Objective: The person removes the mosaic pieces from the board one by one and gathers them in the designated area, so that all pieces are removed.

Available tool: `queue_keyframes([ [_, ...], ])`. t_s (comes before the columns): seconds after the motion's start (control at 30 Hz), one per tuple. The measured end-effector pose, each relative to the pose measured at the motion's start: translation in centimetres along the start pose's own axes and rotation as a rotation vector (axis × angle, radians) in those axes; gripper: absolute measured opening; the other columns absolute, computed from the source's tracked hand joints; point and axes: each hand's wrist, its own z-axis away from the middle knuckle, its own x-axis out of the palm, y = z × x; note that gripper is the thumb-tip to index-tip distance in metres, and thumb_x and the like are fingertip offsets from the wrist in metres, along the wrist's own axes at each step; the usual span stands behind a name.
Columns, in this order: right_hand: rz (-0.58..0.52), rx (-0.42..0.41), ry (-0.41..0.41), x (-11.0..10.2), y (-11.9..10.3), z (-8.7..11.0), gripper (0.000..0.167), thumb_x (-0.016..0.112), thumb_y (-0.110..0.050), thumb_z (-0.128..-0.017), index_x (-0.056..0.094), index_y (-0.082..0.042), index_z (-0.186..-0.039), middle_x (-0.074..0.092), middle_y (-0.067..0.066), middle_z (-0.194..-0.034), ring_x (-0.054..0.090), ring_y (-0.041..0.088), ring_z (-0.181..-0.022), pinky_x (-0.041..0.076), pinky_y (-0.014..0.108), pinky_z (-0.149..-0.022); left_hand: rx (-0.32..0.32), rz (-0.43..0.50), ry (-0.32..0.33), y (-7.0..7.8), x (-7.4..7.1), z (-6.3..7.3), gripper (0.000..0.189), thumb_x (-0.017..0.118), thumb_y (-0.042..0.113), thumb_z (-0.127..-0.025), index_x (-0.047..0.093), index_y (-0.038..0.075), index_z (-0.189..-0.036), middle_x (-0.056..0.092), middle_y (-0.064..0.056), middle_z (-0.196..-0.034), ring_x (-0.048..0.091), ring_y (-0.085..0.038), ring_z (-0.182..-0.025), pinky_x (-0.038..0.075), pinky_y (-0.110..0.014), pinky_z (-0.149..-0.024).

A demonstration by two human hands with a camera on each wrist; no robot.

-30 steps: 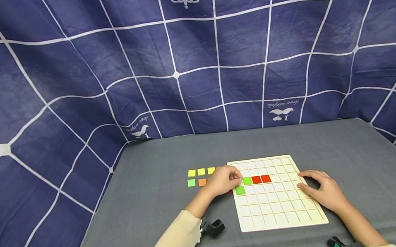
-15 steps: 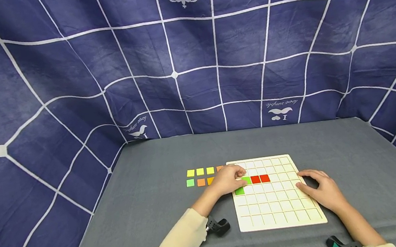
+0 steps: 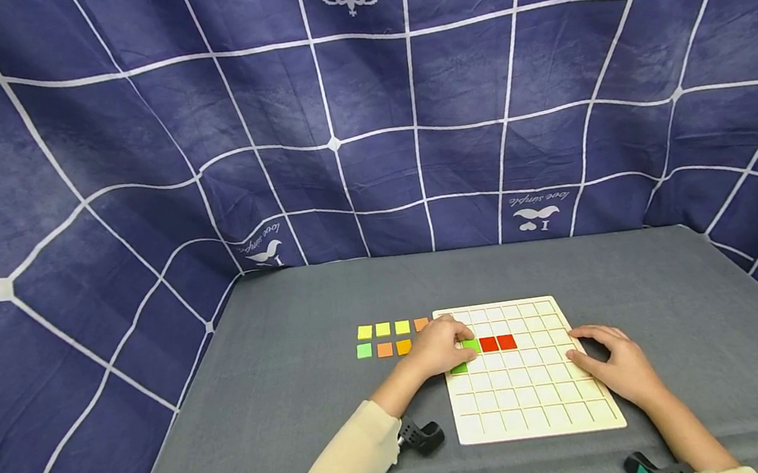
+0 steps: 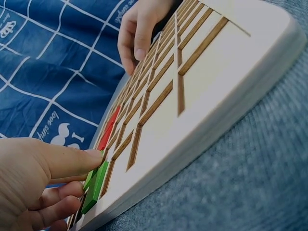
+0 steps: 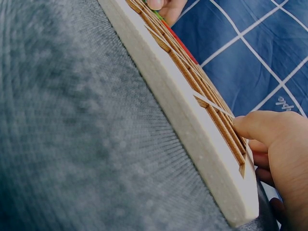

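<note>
The cream gridded board (image 3: 539,415) lies on the grey cloth, with shallow square cells. My left hand (image 3: 439,346) reaches over its left edge, thumb and index finger pinching a green tile (image 3: 471,346) in the third row from the back. Just right of that tile sit two red tiles (image 3: 497,343) side by side. A second green tile (image 4: 96,188), partly under my hand in the head view, lies one row nearer me. My right hand (image 3: 614,361) rests on the board's right edge, thumb and fingers extended and holding no tile.
Left of the board, loose tiles lie in two rows: yellow tiles (image 3: 382,329), a light green tile (image 3: 364,351) and orange tiles (image 3: 384,349). A blue checked curtain (image 3: 371,173) stands behind and around the grey table (image 3: 287,408).
My left hand has moved slightly right, from the board's left edge to the green tile in the third row, uncovering an orange tile behind it. My right hand stays on the board's edge.
</note>
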Motion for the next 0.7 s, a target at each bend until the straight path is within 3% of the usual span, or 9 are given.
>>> queue_keyframes([
  [0.7,0.006,0.000,0.000,0.05,-0.05,0.03,0.038,0.074,-0.027,-0.088,0.067,-0.003,-0.116,0.060,0.024,-0.122,0.048,0.043,-0.117,0.034,0.060,-0.092,0.023,0.036,0.052,0.66,-0.15,-0.14,0.016,0.077,0.016,-0.083,0.074,0.011,-0.098,0.057,0.003,-0.083,0.051,-0.007,-0.076,0.042,-0.018,-0.069],
])
